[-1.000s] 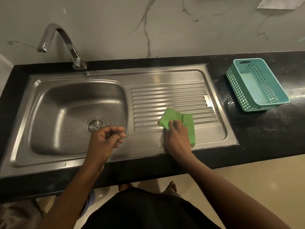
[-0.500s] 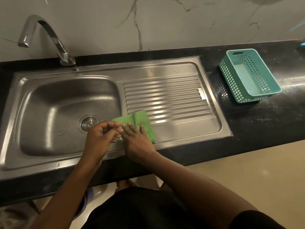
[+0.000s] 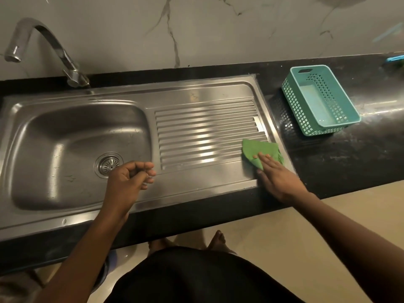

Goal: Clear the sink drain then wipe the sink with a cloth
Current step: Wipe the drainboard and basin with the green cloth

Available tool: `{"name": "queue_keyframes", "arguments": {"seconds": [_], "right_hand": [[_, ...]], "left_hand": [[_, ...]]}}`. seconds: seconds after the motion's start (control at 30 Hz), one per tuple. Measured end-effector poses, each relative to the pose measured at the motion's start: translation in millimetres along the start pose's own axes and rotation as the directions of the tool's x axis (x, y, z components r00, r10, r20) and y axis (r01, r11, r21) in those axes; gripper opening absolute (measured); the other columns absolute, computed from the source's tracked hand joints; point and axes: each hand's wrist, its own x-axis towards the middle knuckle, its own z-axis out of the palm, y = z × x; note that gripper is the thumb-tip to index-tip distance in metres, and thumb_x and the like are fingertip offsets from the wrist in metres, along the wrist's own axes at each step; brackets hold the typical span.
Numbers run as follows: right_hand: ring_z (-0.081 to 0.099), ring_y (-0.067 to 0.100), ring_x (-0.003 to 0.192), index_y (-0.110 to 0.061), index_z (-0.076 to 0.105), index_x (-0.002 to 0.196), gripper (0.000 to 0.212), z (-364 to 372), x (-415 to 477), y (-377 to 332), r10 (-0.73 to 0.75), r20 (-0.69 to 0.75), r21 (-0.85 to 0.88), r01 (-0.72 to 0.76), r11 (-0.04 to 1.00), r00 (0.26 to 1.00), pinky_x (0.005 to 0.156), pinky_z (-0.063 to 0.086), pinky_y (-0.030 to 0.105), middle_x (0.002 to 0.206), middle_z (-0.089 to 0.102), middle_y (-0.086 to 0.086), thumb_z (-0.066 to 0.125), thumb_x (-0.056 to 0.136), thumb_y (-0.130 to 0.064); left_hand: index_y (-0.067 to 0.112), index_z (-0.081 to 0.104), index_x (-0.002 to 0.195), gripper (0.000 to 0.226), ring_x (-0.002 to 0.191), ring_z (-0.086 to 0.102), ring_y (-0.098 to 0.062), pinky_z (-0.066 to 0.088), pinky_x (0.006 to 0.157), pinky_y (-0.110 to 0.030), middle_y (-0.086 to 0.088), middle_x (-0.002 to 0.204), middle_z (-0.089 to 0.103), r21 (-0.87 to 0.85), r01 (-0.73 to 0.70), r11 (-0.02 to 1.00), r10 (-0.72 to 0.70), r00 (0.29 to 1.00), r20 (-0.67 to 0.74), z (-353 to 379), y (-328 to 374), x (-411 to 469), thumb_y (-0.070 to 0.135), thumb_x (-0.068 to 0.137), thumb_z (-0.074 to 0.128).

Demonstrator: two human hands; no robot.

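While the left hand [image 3: 129, 182] hangs loosely curled, the flat right hand [image 3: 277, 178] presses one cloth [image 3: 258, 149] on one sink [image 3: 196, 97]

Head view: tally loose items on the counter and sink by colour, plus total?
Green: 1, the cloth under the right hand on the drainboard.
Teal: 1, the basket on the black counter.
Total: 2.
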Motion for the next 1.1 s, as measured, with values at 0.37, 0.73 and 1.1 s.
{"name": "queue_keyframes", "arguments": {"seconds": [0.37,0.73,1.1], "right_hand": [[0.053,0.024,0.137,-0.020,0.066,0.134,0.043,68,-27,-110,-0.009,-0.244,0.102,0.035,0.994,0.970,0.117,0.024,0.032,0.144,0.064,0.007,0.041,0.105,-0.041],[0.051,0.032,0.129,-0.018,0.062,0.136,0.041,109,9,-275,-0.522,-0.096,0.101,0.530,0.842,0.848,0.110,0.041,0.049,0.139,0.060,0.008,0.047,0.104,-0.039],[0.051,0.018,0.118,-0.020,0.064,0.126,0.033,50,-2,-103,-0.354,-0.094,0.059,0.360,0.931,0.931,0.103,0.043,0.037,0.129,0.060,0.002,0.044,0.108,-0.040]], "left_hand": [[0.014,0.077,0.099,0.028,0.084,0.072,-0.032,0.057,0.075,-0.038,-0.014,0.092,0.079,-0.016,-0.007,1.000,0.007,0.999,0.038,5,5,7,-0.007,0.097,0.059],[0.015,0.076,0.098,0.028,0.081,0.071,-0.025,0.055,0.069,-0.029,-0.012,0.092,0.079,-0.006,-0.020,1.000,0.020,0.997,0.072,16,18,9,-0.006,0.096,0.059],[0.014,0.077,0.101,0.029,0.083,0.071,-0.027,0.055,0.074,-0.035,-0.013,0.093,0.079,-0.013,-0.032,0.999,0.033,0.997,0.077,35,19,7,-0.007,0.097,0.058]]}}
